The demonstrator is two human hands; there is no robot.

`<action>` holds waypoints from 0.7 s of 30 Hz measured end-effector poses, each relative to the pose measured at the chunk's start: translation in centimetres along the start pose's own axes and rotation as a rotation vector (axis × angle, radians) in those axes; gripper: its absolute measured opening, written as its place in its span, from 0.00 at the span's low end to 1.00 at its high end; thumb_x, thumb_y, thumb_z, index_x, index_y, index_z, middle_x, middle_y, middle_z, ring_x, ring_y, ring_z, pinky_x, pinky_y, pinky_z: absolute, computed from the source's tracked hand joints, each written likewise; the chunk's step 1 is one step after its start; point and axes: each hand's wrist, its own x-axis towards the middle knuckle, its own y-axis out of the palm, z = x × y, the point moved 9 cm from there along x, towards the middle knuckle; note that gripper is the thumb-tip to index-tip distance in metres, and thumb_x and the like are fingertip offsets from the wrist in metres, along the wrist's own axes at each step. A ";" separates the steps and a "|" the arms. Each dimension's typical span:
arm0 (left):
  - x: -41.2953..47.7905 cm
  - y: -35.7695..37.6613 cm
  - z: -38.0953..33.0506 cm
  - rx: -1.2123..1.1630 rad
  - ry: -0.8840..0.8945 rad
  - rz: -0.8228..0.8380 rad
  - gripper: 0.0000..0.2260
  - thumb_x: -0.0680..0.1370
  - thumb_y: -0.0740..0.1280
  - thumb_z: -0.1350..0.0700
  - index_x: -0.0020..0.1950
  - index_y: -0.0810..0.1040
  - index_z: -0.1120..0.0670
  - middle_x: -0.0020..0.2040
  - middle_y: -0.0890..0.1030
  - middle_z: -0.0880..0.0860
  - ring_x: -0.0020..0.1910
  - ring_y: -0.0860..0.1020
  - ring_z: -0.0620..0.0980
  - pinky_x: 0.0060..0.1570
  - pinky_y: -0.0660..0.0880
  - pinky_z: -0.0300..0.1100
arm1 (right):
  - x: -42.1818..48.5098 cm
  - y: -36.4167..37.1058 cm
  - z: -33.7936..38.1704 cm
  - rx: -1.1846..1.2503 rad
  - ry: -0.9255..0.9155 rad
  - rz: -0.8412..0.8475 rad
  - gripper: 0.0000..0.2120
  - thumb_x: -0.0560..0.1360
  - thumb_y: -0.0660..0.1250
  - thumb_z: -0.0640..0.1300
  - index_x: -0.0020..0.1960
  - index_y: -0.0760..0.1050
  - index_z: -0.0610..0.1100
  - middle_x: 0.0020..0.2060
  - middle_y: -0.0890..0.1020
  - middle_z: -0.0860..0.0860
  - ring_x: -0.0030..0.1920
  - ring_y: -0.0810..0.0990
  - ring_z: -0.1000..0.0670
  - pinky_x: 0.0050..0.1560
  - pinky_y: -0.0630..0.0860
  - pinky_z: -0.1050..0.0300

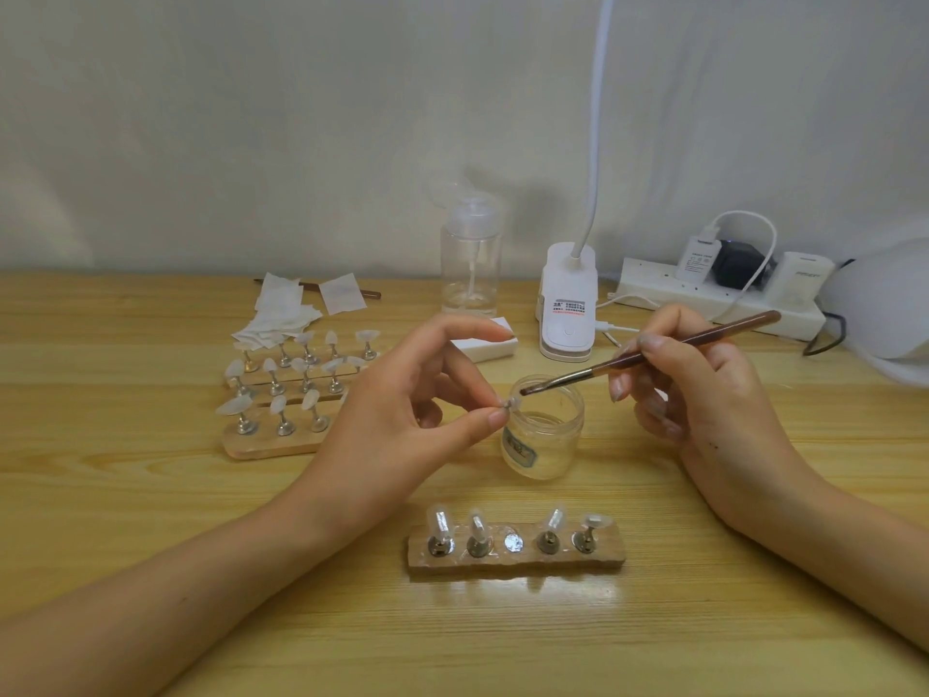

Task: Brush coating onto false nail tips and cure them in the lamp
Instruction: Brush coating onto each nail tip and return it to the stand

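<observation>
1. My left grip (402, 410) pinches a small metal peg between thumb and forefinger. The other fingers are raised and loosely spread.
2. The peg carries a clear nail tip (512, 402), held over the near-left rim of the jar (545, 440).
3. My right grip (704, 394) is closed round a brown brush (653, 352), held like a pen, with the handle slanting up to the right.
4. The brush bristles lie over the jar mouth, right at the held tip; I cannot tell whether they touch it.
5. The jar is clear, lidless and upright on the desk (151, 495), between my two forearms.
6. Nearer to me lies a wooden strip (518, 560) with four pegs standing on it, each with a tip. Its middle spot shows only a bare metal disc.
7. To the left, behind my left wrist, stand three more strips (271, 445) crowded with pegs and tips.
8. Behind those lies a heap of white wipes (281, 309), with a second brush (369, 294) partly under them.
9. At the back stand a clear pump bottle (470, 264), a white clip lamp (568, 304) with a bendy neck, and a power strip (719, 299) with plugs in it.
10. A white block (490, 347) lies just behind my left fingers.
11. A white domed thing (885, 304) sits at the right edge, cut off by the frame.
</observation>
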 end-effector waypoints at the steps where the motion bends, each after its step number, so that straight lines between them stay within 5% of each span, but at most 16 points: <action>1: 0.0 0.0 0.0 0.002 -0.001 -0.001 0.22 0.75 0.74 0.64 0.64 0.76 0.46 0.41 0.82 0.48 0.41 0.82 0.42 0.35 0.70 0.54 | 0.0 0.1 0.2 0.015 -0.015 0.011 0.08 0.78 0.63 0.42 0.40 0.71 0.44 0.30 0.79 0.47 0.26 0.66 0.55 0.23 0.61 0.66; 11: 0.1 0.0 0.2 -0.021 -0.020 0.002 0.22 0.74 0.75 0.63 0.64 0.77 0.44 0.40 0.81 0.48 0.43 0.83 0.46 0.40 0.73 0.64 | -0.1 0.4 0.5 0.007 -0.039 0.035 0.07 0.77 0.61 0.43 0.40 0.72 0.44 0.30 0.79 0.47 0.25 0.66 0.56 0.23 0.61 0.66; 21: 0.0 0.1 0.2 -0.049 -0.040 0.010 0.22 0.71 0.75 0.56 0.63 0.77 0.44 0.39 0.81 0.49 0.44 0.84 0.47 0.44 0.75 0.63 | -0.2 0.6 0.5 0.006 -0.051 0.064 0.08 0.77 0.61 0.43 0.40 0.73 0.47 0.31 0.80 0.47 0.26 0.67 0.56 0.23 0.61 0.66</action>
